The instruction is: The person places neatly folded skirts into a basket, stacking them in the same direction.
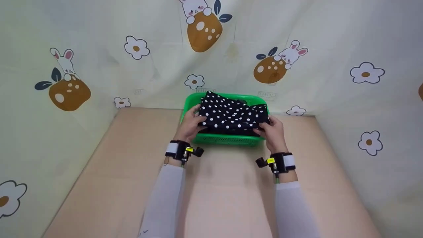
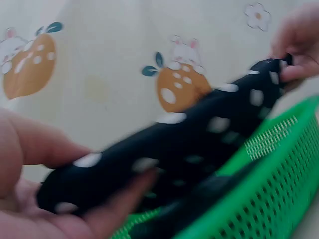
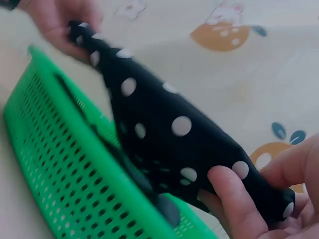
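Observation:
A black cloth with white polka dots (image 1: 231,114), folded, is stretched between both hands over a green plastic basket (image 1: 228,140). My left hand (image 1: 190,125) pinches its left end, thumb on the near face. At the right end, my right hand (image 1: 273,132) grips the cloth between thumb and fingers. Both wrist views show the dotted cloth (image 2: 164,144) raised along its top edge, above the perforated basket wall (image 3: 65,164). Dark fabric (image 3: 167,209) lies inside the basket beneath it. The cloth hides most of the basket's interior.
The basket stands on a beige tabletop (image 1: 228,191), near its back edge. Behind it and at both sides hangs a pale curtain (image 1: 158,76) printed with rabbits, brown fruit and flowers. Each wrist wears a black strap with a small camera (image 1: 198,152).

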The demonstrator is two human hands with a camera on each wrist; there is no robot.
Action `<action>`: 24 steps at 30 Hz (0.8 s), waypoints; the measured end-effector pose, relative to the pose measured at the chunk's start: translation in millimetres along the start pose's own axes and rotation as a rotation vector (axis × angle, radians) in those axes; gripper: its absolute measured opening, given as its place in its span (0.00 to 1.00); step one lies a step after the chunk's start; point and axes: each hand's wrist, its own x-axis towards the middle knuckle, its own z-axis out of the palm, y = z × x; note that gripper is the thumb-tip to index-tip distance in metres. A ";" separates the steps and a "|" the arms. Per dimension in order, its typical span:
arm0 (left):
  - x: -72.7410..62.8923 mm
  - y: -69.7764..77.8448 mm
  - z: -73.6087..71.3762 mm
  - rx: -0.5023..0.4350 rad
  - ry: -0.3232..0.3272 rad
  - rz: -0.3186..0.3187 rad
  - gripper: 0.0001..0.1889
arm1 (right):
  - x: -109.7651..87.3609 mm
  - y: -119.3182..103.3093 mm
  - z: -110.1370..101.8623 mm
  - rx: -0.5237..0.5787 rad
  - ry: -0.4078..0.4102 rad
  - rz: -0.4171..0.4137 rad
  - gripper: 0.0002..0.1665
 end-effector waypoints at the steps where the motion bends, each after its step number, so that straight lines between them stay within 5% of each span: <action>1: 0.9 -5.0 1.3 0.026 0.035 0.023 0.41 | 1.1 3.9 0.3 -0.006 0.015 -0.007 0.23; 4: 3.2 -16.0 5.8 0.090 0.121 0.088 0.39 | 4.2 10.0 2.7 -0.039 0.061 -0.040 0.21; 9: 6.8 -19.1 11.6 0.181 0.175 0.146 0.39 | 8.4 12.0 6.6 -0.119 0.096 -0.108 0.24; 15: 4.1 -11.5 4.6 0.633 0.296 0.147 0.41 | 10.1 15.5 7.7 -0.543 0.244 -0.293 0.35; 17: 2.5 -8.6 1.4 0.752 0.330 0.137 0.43 | 10.3 17.0 6.4 -0.604 0.290 -0.327 0.38; 24: -0.6 -6.1 -1.0 0.815 0.320 0.136 0.42 | 9.8 21.2 7.6 -0.574 0.283 -0.308 0.37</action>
